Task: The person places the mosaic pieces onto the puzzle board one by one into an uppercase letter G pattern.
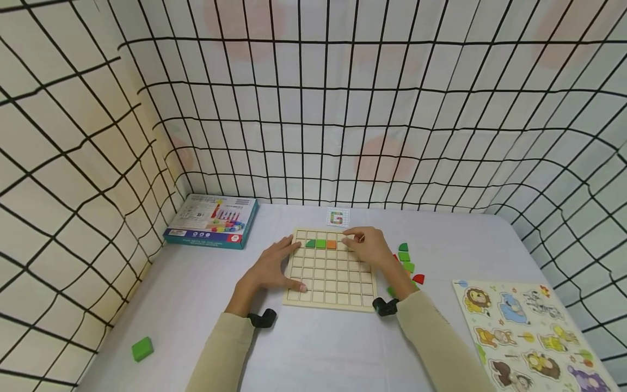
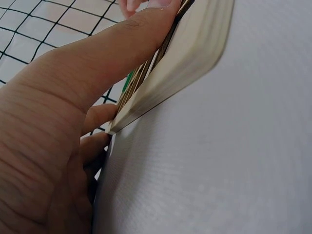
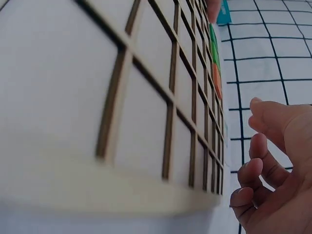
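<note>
A pale wooden grid board (image 1: 331,283) lies flat on the white table. In its second row sit a dark green piece (image 1: 311,243), a green piece (image 1: 320,243) and an orange piece (image 1: 331,244). My left hand (image 1: 271,267) rests flat on the board's left edge, fingers spread and thumb (image 2: 122,44) lying on the board (image 2: 195,53). My right hand (image 1: 366,246) hovers over the board's top right part, its fingertips just right of the orange piece. In the right wrist view the right hand's fingers (image 3: 258,161) are loosely curled beside the board (image 3: 73,97), with nothing visible in them.
Several loose green and red pieces (image 1: 405,260) lie right of the board. A green block (image 1: 142,348) sits near the table's front left. A blue game box (image 1: 211,220), a small letter card (image 1: 338,217) and an animal puzzle (image 1: 524,332) also lie there. Grid-patterned cloth walls (image 1: 313,109) surround the table.
</note>
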`<state>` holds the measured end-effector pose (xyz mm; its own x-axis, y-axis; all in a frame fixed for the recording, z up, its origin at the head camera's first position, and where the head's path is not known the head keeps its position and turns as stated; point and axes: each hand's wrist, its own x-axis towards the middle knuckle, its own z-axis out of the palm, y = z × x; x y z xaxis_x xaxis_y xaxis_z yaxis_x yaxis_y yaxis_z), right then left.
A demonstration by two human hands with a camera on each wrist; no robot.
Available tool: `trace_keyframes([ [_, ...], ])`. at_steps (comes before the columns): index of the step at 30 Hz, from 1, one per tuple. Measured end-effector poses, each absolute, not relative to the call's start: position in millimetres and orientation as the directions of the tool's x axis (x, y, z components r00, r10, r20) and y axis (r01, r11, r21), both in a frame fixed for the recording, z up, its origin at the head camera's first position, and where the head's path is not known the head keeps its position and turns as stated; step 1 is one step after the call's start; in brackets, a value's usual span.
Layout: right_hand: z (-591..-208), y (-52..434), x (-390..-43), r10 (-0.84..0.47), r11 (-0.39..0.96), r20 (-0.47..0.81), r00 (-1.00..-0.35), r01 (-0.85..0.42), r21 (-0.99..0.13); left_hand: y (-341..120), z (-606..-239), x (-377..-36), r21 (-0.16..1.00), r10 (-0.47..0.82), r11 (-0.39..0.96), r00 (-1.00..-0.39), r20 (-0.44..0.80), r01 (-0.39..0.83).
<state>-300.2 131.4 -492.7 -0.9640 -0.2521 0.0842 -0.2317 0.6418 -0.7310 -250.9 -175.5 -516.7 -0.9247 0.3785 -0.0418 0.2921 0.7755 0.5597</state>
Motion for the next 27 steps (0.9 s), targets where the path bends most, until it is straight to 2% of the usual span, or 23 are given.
trace_keyframes([
  [6, -486.0, 158.5, -298.4, -0.242, 0.670, 0.115, -0.963, -0.252, -0.699, -178.9, -520.5, -251.4, 0.551, 0.364, 0.785, -0.930, -0.043, 0.282],
  [14, -481.0, 201.5, -294.8, -0.182, 0.734, 0.069, -0.981, -0.183, -0.654, -178.7, -520.3, -250.4, 0.559, 0.365, 0.782, -0.930, -0.050, 0.277],
  [27, -493.8, 261.5, -296.1, -0.143, 0.812, 0.022, -0.990, -0.130, -0.569, -175.1, -518.9, -249.9, 0.547, 0.370, 0.789, -0.927, -0.057, 0.281],
])
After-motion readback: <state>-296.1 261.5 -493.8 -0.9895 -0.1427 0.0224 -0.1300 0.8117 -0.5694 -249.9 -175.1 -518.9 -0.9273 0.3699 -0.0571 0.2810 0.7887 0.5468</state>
